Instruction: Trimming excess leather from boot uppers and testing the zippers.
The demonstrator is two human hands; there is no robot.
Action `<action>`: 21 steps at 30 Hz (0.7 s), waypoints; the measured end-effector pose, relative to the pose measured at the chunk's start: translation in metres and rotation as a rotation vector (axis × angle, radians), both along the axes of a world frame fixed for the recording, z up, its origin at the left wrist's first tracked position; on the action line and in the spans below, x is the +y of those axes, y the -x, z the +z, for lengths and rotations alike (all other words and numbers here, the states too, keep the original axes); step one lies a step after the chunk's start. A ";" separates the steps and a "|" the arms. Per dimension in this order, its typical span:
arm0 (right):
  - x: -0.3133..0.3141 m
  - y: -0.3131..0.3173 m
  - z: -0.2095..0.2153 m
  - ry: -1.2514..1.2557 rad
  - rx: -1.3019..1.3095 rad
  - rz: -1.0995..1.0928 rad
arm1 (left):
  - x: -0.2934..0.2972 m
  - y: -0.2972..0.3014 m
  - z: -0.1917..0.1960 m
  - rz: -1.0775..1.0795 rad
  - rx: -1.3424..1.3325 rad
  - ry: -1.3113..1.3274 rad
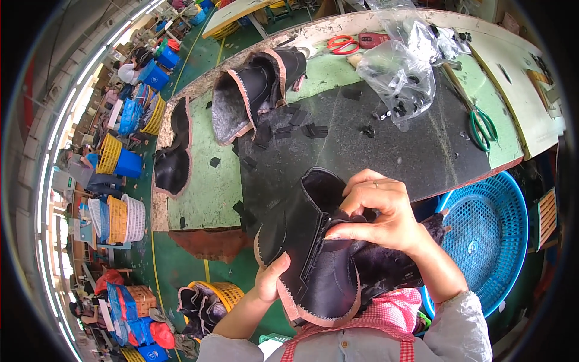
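Over the front edge of a green and black worktable [205, 199], the left hand [268, 280] grips the lower edge of a black boot upper [319, 265], while the right hand [380, 211] pinches its zipper strip, near a blue basket [488, 241].

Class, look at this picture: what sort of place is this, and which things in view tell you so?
Most likely a footwear workshop or factory. Both hands hold a black boot upper, more uppers lie on the worktable, and green-handled scissors and yellow baskets stand around.
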State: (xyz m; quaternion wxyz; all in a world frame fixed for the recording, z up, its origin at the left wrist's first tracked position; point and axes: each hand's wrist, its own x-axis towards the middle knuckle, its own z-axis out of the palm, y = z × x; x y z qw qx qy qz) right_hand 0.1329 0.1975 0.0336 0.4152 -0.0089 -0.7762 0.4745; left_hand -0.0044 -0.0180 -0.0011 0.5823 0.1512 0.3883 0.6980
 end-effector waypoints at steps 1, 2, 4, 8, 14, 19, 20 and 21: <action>-0.001 0.000 -0.001 0.002 0.000 -0.003 | 0.001 0.000 -0.001 0.008 0.009 -0.002; -0.001 0.001 -0.002 -0.044 0.039 -0.047 | 0.001 0.000 -0.002 0.016 0.017 -0.004; -0.002 0.001 -0.002 -0.089 0.081 -0.092 | 0.002 -0.001 -0.002 0.031 0.008 0.005; -0.004 -0.002 0.003 -0.234 0.118 -0.214 | -0.009 0.001 -0.007 0.056 -0.052 0.108; 0.016 -0.007 -0.003 -0.456 0.355 -0.612 | 0.036 -0.003 0.067 -0.203 0.251 -0.182; 0.028 -0.039 0.003 -0.395 0.067 -0.299 | 0.073 0.060 0.149 -0.296 1.192 0.129; 0.039 -0.049 0.005 -0.551 -0.023 -0.300 | 0.087 0.069 0.161 -0.374 1.267 0.138; 0.048 -0.064 0.001 -0.504 -0.162 -0.433 | 0.096 0.088 0.161 -0.480 1.417 0.066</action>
